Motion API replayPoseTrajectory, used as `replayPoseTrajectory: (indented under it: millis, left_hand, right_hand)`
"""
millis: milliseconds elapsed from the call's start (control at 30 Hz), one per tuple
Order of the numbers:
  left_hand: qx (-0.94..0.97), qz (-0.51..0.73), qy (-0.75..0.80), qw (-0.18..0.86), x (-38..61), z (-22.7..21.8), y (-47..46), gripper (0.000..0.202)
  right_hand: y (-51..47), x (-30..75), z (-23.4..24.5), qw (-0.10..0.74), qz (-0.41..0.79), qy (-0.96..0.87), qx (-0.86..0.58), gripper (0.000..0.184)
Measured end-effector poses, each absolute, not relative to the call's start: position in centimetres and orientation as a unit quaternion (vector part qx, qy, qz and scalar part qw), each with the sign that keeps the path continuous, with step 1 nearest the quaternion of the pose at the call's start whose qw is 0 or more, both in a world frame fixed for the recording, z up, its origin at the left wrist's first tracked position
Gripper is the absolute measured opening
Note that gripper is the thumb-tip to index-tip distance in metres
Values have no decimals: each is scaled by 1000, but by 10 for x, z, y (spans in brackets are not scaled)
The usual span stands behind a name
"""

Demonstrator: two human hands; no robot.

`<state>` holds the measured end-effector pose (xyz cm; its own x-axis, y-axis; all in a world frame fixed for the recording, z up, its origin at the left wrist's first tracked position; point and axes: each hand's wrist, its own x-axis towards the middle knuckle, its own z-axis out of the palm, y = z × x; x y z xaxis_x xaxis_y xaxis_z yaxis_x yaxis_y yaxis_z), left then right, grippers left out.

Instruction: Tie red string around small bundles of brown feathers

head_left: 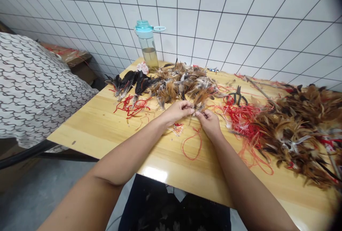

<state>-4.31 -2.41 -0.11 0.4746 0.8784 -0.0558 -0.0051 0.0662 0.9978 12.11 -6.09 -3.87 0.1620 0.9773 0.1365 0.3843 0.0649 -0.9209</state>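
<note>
Yeah, left hand (179, 112) and right hand (211, 122) both seemed pinched on the base of a brown feather tuft (201, 99) | tuft fanned just past the fingertips; looked weightless, soft, easily bent, so grabbing low seemed best | limp red loop (200, 142) lay just nearside | pliers (239, 97) sat off right

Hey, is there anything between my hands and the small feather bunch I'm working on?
Nothing visible. The left hand and right hand both pinch at the near end of the feather bunch. The red string loop lies nearer your body and the large feather pile lies beyond; neither comes between.
</note>
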Motion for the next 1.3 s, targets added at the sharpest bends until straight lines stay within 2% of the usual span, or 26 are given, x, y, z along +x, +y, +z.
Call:
replayPoseTrajectory:
  millis: [300, 600, 767, 1133, 1300]
  left_hand:
    - [616, 352, 387, 588, -44, -1, -23, 20]
    - [573, 334, 389, 639, -42, -1, -23, 19]
    - [610, 313, 412, 600, -41, -4, -21, 13]
    - [691, 296, 419, 510, -42, -2, -21, 17]
    - [673, 325, 394, 534, -40, -8, -17, 13]
  right_hand:
    - [-63, 120, -36, 453, 285, -593, -601, 32]
    - [-64, 120, -36, 447, 235, -619, -601, 33]
    - [-63, 119, -36, 429, 209, -630, -612, 33]
    - [-66, 118, -40, 396, 149, -687, -590, 33]
    - [-64, 119, -42, 402, 162, -678, -594, 33]
